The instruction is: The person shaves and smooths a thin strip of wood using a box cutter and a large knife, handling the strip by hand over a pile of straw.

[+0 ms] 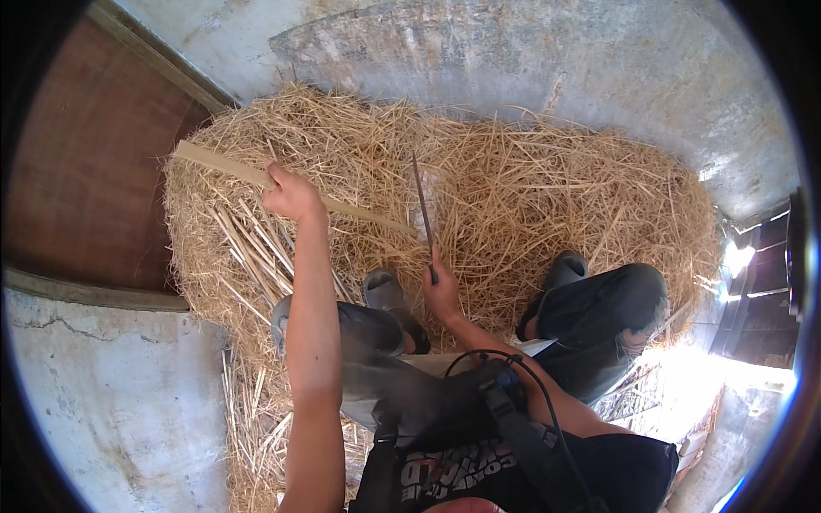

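the person squats over a straw heap [513, 197], grey shoes [385, 291] planted in it. the right hand [442, 295] is closed round the handle of a thin blade [423, 205], seemingly a knife, pointing away. further out, the left hand [291, 195] grips a long pale strip [256, 175] lying across the straw. if the blade skids along the strip, it could likely nick those left fingers.
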### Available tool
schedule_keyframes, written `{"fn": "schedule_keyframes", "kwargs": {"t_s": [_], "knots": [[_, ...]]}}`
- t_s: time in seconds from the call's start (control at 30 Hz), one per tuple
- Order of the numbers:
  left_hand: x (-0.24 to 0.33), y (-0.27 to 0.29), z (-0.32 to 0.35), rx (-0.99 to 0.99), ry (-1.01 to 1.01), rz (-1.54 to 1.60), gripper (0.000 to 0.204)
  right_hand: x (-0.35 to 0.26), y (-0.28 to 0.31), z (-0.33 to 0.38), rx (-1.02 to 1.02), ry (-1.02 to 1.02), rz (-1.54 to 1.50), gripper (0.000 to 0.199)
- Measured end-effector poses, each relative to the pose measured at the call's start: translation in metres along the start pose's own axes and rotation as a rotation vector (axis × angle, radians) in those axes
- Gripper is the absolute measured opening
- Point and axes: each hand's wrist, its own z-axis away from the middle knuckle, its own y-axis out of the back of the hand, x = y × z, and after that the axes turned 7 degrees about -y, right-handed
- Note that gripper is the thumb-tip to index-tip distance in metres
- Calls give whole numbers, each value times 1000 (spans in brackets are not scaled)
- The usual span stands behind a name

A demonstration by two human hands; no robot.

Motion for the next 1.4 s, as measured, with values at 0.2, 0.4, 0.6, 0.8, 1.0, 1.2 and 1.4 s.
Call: {"fn": "schedule_keyframes", "kwargs": {"t_s": [0.2, 0.4, 0.6, 0.8, 1.0, 1.2, 1.4], "knots": [[6, -9, 10, 3, -79, -71, 48, 67, 5, 2, -330, -245, 308, 59], [-5, 0, 3, -3, -94, -48, 41, -35, 18, -17, -211, -142, 65, 56], [6, -11, 16, -1, -64, -57, 44, 129, -23, 14, -202, -136, 184, 59], [-13, 7, 1, -24, -44, 11, 43, -13, 26, -3, -272, -377, 122, 63], [0, -3, 10, -21, -63, 7, 44, 12, 14, -7, -217, -113, 213, 64], [1, 0, 8, -25, -45, -18, 41, 64, -3, 8, -350, -293, 317, 64], [-7, 4, 5, -30, -21, -17, 38, 0, 8, 1, -231, -117, 202, 64]]}}
